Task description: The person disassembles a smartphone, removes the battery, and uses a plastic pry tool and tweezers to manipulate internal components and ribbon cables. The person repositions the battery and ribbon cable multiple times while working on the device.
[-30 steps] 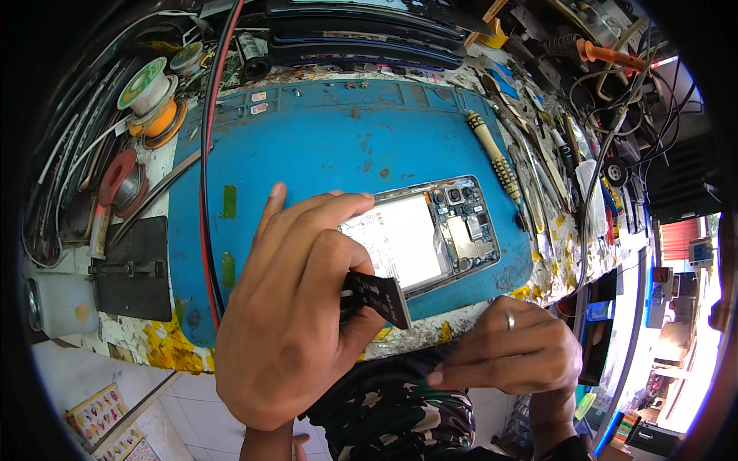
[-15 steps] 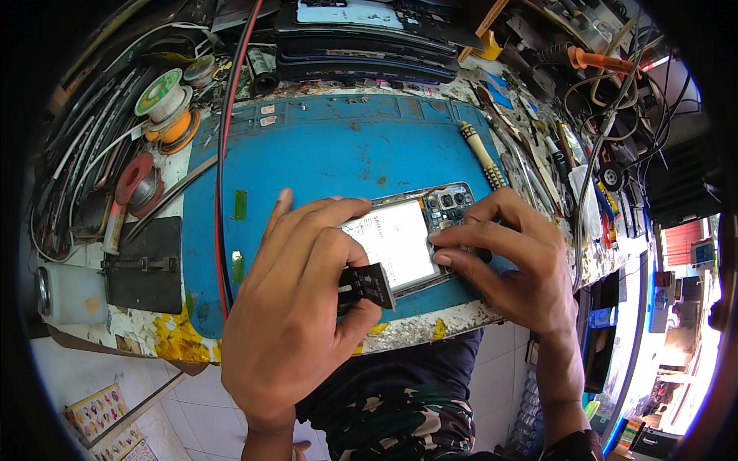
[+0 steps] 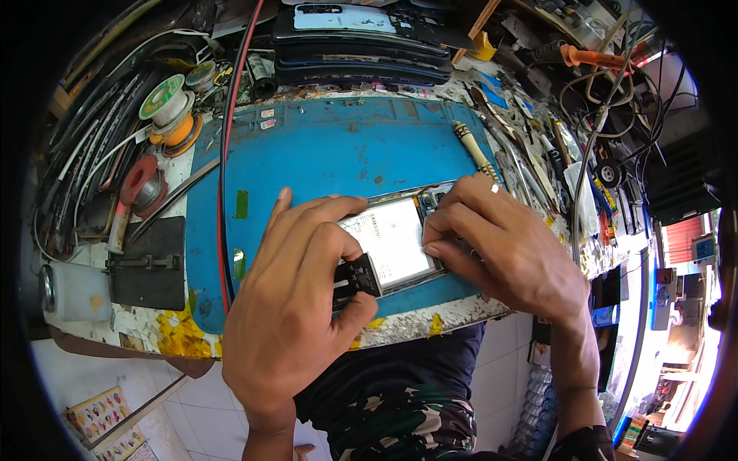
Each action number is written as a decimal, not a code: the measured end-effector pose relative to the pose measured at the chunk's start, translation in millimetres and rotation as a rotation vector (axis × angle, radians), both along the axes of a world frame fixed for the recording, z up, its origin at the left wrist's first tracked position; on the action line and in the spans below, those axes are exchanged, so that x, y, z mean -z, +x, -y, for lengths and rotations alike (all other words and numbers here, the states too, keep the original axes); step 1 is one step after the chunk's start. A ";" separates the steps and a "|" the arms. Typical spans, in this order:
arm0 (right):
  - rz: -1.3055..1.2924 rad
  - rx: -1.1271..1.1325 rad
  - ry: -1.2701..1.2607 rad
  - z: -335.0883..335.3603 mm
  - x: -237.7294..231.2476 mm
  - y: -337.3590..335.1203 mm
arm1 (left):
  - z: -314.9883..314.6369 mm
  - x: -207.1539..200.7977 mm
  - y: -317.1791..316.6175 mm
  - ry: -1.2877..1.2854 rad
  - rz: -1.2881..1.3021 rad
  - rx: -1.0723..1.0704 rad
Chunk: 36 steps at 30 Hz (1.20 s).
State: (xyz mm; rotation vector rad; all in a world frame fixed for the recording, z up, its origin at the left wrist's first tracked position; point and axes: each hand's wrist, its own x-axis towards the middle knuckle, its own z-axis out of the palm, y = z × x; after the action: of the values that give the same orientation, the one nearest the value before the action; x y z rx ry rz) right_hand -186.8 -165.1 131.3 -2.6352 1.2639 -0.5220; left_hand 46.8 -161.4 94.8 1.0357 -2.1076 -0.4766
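Observation:
An opened smartphone (image 3: 396,240) lies slightly tilted on the blue work mat (image 3: 323,154), its white battery bare. My left hand (image 3: 296,292) is closed round the phone's left end, fingers along the far edge. Between its thumb and bent finger sits a black plastic piece (image 3: 356,279), beside the battery's near left corner. Over the phone's right end is my right hand (image 3: 503,250), thumb and fingers pinched together at the battery's right edge. Whatever they may hold is hidden, and the hand covers most of the circuit board and cameras.
Solder spools (image 3: 144,187) and a black flat case (image 3: 146,261) stand left of the mat. Red and black cables (image 3: 224,161) hang across its left side. A stack of phone panels (image 3: 361,58) is behind; a beige-handled tool (image 3: 474,148) and several hand tools lie right.
My right hand has moved over the board and cameras, its fingers drawn closer together. The black piece in my left hand has tipped lower and back toward the left.

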 end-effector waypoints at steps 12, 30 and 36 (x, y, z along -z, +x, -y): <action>0.030 -0.105 -0.062 -19.8 -2.2 -7.2 | 0.4 -1.0 -1.1 -0.007 0.029 -0.014; 0.328 -0.096 0.286 -113.7 41.0 -45.7 | 1.6 -8.2 -0.7 0.001 0.085 0.026; 0.379 -0.068 0.315 -115.9 67.5 -38.2 | 1.9 -13.9 -1.7 0.085 0.050 0.076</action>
State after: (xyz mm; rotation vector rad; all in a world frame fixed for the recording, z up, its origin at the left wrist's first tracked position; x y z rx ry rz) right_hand -225.0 -49.2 63.8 -2.1828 1.0388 -0.7049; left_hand 45.1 -163.3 108.7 1.0272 -2.1935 -0.5875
